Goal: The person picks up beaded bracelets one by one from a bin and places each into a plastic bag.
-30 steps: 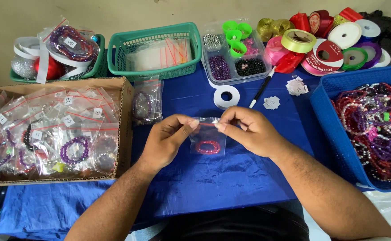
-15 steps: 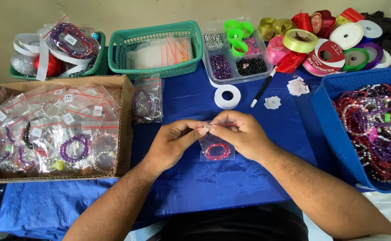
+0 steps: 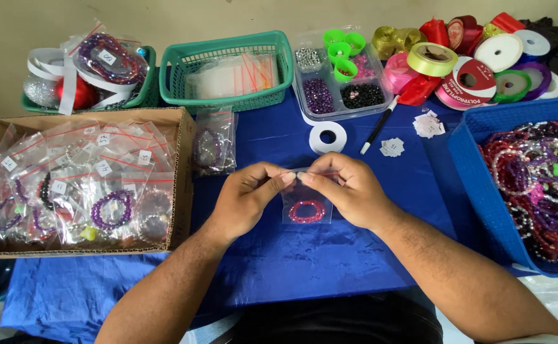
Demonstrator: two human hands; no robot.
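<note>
Over the blue cloth [image 3: 291,255], my left hand [image 3: 247,197] and my right hand [image 3: 346,191] pinch the top edge of a small clear plastic bag [image 3: 307,207] between thumbs and fingertips. Inside the bag lies a red bead bracelet [image 3: 307,211]. The bag hangs just above the cloth, at the middle of the table.
A cardboard box [image 3: 180,172] of bagged bracelets sits at the left. At the right stands a blue bin [image 3: 476,185] of loose bracelets. Behind are a green basket [image 3: 228,57] of bags, a bead tray [image 3: 342,89], ribbon rolls [image 3: 476,79], a white tape roll [image 3: 327,137], a pen [image 3: 377,126] and paper tags [image 3: 428,124].
Both hands have slid together along the bag's top edge and dropped slightly toward me with the bag. The bracelet has settled lower in the bag.
</note>
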